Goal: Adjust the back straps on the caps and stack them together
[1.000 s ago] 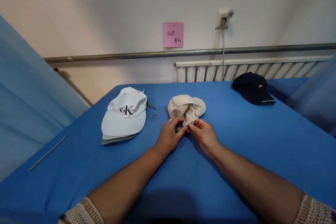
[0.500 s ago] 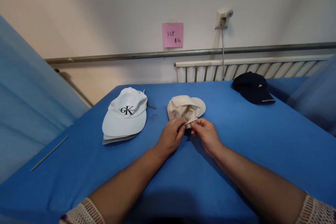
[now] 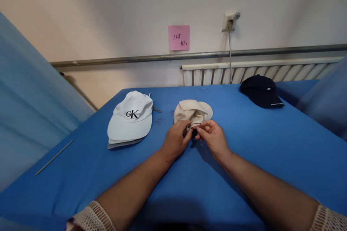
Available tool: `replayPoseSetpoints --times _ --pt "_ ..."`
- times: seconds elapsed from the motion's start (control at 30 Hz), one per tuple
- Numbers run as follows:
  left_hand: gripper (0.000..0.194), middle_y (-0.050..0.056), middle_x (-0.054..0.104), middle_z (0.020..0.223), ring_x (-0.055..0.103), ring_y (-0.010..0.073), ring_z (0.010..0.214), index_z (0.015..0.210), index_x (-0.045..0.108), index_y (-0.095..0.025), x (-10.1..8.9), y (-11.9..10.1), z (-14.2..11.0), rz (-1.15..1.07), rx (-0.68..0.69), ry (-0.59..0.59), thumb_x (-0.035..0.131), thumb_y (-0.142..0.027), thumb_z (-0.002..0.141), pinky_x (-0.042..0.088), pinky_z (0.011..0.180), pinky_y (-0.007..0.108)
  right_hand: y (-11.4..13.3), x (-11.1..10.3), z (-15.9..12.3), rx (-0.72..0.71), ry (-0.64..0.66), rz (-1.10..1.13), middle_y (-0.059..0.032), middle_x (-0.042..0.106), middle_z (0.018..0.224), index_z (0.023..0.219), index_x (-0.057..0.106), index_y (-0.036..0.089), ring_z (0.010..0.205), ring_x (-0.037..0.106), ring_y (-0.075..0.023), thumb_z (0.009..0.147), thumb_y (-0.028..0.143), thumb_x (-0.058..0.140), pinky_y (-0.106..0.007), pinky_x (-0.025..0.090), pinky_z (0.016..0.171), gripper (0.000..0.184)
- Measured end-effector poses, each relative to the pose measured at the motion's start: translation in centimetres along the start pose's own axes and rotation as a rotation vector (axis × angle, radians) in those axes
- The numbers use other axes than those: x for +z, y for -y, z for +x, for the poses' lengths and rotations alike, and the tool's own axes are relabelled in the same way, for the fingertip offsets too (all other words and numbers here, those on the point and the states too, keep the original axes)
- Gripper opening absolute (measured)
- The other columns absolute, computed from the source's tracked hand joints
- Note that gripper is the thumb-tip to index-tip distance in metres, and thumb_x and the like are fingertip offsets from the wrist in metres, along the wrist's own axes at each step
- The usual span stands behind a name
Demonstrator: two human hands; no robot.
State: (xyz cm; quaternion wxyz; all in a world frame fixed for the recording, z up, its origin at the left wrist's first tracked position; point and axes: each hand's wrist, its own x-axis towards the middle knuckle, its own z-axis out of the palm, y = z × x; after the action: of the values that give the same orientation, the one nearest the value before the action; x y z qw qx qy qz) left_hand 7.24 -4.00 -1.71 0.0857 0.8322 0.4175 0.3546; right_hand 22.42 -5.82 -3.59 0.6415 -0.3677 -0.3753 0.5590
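While both forearms reach in from the near edge, the left hand (image 3: 175, 140) and right hand (image 3: 213, 138) meet at the near rim of the beige cap (image 3: 191, 111), mid-table. Fingers of both are curled in and pinched on the cap's back edge, at what looks like the strap or buckle; the exact part is hidden between the fingertips. Cap judged light, soft, floppy: the crown is collapsed and creased, only the brim looks stiff. Not fragile, not slippery. Best hold is probably the brim or the rear band; the crown just crumples.

Surface is a blue cloth table (image 3: 244, 158), flat, grippy-looking fabric. Thin stick (image 3: 54, 157) lies near the left edge. White cap with black logo (image 3: 131, 120) sits left of the beige one, apart from it, stacked on something grey. Dark navy cap (image 3: 260, 91) is at the far right, well apart.

Behind: radiator (image 3: 257, 73), metal rail (image 3: 173, 56), pink sticky note (image 3: 178, 37), wall socket with cord (image 3: 230, 20). Blue fabric flanks both sides.
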Motion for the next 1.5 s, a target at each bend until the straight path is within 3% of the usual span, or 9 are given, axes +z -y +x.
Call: replayPoseSetpoints --times 0.17,0.27,0.33,0.43,0.6,0.8,1.0,1.5 --pt "0.019 0.003 0.070 0.091 0.063 0.0151 0.082 0.100 0.067 -0.020 0.0 0.4 0.5 -0.183 -0.142 0.041 0.053 -0.026 0.089 0.047 0.075 0.026 -0.7 -1.1 0.7 -0.354 0.110 -0.532 -0.0020 0.064 0.090 0.106 0.061 0.025 0.070 0.060 -0.0139 0.078 0.022 0.063 -0.029 0.051 0.068 0.028" --pt "0.020 0.001 0.070 0.087 0.063 0.0144 0.078 0.098 0.069 -0.020 -0.1 0.5 0.6 -0.314 -0.235 0.096 0.055 -0.029 0.088 0.047 0.071 0.025 -0.4 -1.9 1.4 -0.485 0.121 -0.762 -0.0055 0.060 0.102 0.105 0.066 0.026 0.070 0.057 -0.0139 0.080 0.020 0.060 -0.031 0.050 0.068 0.026" --pt "0.020 0.002 0.070 0.086 0.062 0.0147 0.078 0.095 0.069 -0.018 -0.1 0.6 0.6 -0.393 -0.283 0.128 0.056 -0.032 0.086 0.047 0.071 0.026 -0.2 -2.3 1.9 -0.505 0.167 -0.792 -0.0063 0.059 0.108 0.099 0.068 0.026 0.073 0.058 -0.0146 0.082 0.021 0.060 -0.032 0.051 0.071 0.020" --pt "0.022 0.002 0.069 0.082 0.060 0.0142 0.074 0.090 0.068 -0.016 -0.1 0.8 0.7 -0.504 -0.346 0.138 0.060 -0.035 0.083 0.047 0.067 0.025 0.0 -2.5 2.3 -0.485 0.247 -0.756 -0.0046 0.063 0.100 0.095 0.067 0.025 0.081 0.061 -0.0173 0.083 0.022 0.058 -0.033 0.051 0.076 0.015" --pt "0.020 0.000 0.064 0.073 0.054 0.0098 0.062 0.087 0.064 -0.014 0.2 0.9 0.8 -0.679 -0.434 0.077 0.063 -0.033 0.080 0.044 0.059 0.022 -0.4 -2.1 2.1 -0.473 0.132 -0.644 -0.0050 0.059 0.102 0.091 0.062 0.023 0.079 0.061 -0.0160 0.080 0.025 0.063 -0.033 0.052 0.075 0.012" --pt "0.018 0.001 0.067 0.080 0.058 0.0120 0.069 0.089 0.065 -0.016 0.5 0.6 0.4 -0.507 -0.347 0.047 0.061 -0.032 0.082 0.045 0.065 0.024 -0.8 -1.8 1.6 -0.522 0.149 -0.756 -0.0070 0.055 0.103 0.081 0.062 0.021 0.089 0.060 -0.0186 0.081 0.022 0.061 -0.032 0.053 0.076 0.001" --pt "0.019 0.001 0.069 0.087 0.061 0.0141 0.076 0.097 0.066 -0.019 0.8 0.1 0.1 -0.318 -0.285 0.021 0.059 -0.031 0.084 0.045 0.069 0.025 -0.1 -1.5 0.9 -0.604 0.096 -1.024 -0.0091 0.056 0.105 0.084 0.061 0.021 0.095 0.059 -0.0215 0.082 0.017 0.057 -0.035 0.051 0.079 0.006" --pt "0.020 0.000 0.068 0.076 0.056 0.0110 0.060 0.095 0.067 -0.018 1.6 0.0 0.2 -0.269 -0.302 0.001 0.058 -0.034 0.085 0.042 0.057 0.022 0.1 -1.0 0.7 -0.674 0.057 -1.211 -0.0122 0.058 0.108 0.090 0.063 0.019 0.095 0.059 -0.0234 0.086 0.017 0.050 -0.037 0.050 0.081 0.014"
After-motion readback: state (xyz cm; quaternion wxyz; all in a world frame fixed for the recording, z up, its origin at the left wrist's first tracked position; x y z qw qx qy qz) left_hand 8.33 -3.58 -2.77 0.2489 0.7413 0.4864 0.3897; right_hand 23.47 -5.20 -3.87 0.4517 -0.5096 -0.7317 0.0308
